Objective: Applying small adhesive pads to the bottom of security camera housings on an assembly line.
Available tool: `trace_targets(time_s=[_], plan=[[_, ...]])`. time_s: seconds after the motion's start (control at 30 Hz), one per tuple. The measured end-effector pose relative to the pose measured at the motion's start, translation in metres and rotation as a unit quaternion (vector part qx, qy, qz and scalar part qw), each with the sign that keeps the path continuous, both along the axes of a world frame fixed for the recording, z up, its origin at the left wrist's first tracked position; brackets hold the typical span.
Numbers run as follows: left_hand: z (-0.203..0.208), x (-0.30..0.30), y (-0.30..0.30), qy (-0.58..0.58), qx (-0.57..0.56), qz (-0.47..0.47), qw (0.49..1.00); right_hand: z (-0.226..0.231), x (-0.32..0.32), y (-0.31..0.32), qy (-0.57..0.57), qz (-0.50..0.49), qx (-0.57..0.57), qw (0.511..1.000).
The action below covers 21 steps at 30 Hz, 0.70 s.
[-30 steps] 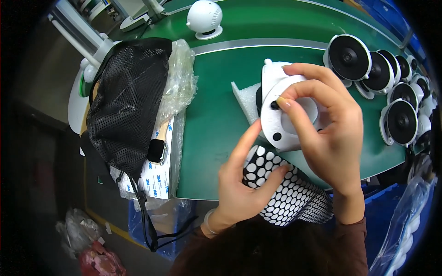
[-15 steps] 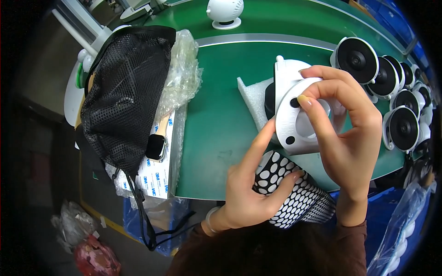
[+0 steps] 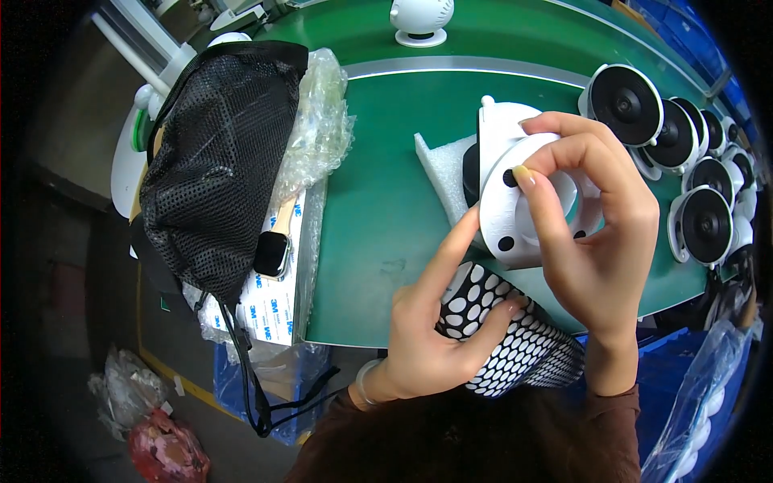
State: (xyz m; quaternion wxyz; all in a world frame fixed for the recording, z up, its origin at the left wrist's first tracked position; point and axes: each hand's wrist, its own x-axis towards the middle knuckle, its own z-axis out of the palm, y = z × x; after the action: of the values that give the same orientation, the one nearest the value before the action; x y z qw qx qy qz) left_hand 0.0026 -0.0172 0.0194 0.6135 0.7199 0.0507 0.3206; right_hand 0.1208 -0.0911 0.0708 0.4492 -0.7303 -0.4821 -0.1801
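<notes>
A white round housing (image 3: 499,216) with a ring-shaped base rests tilted on the green bench. Small round black pads (image 3: 506,243) sit on its ring. My right hand (image 3: 608,225) is closed on the ring, fingers curled over it and thumb at the upper black pad. Below, my left hand (image 3: 431,334) holds a bent sheet of round stickers (image 3: 527,346), black with rows of white circles, under its thumb. The left index finger stretches up and touches the ring's left edge. Part of the ring is hidden behind my right hand.
White foam (image 3: 439,165) lies behind the housing. Several white units with black round faces (image 3: 624,105) crowd the right. At left are a black mesh bag (image 3: 217,177), bubble wrap (image 3: 322,121) and a watch (image 3: 272,253). A white ball-shaped device (image 3: 423,16) stands on the far green strip.
The ball-shaped device at the back has moved to the right. My right hand has shifted slightly left, and another black pad shows at the ring's lower right. My left hand stays nearly still.
</notes>
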Motion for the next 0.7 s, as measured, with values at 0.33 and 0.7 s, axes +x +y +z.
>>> trace_targets(time_s=[0.33, 0.7], plan=[[0.007, -0.008, -0.001, 0.037, 0.022, 0.023, 0.999, 0.001, 0.009, -0.003, 0.082, 0.011, 0.092, 0.992], [0.007, -0.028, -0.002, -0.024, -0.072, 0.034, 0.997, 0.006, 0.007, -0.027, -0.123, -0.047, 0.033, 0.991]])
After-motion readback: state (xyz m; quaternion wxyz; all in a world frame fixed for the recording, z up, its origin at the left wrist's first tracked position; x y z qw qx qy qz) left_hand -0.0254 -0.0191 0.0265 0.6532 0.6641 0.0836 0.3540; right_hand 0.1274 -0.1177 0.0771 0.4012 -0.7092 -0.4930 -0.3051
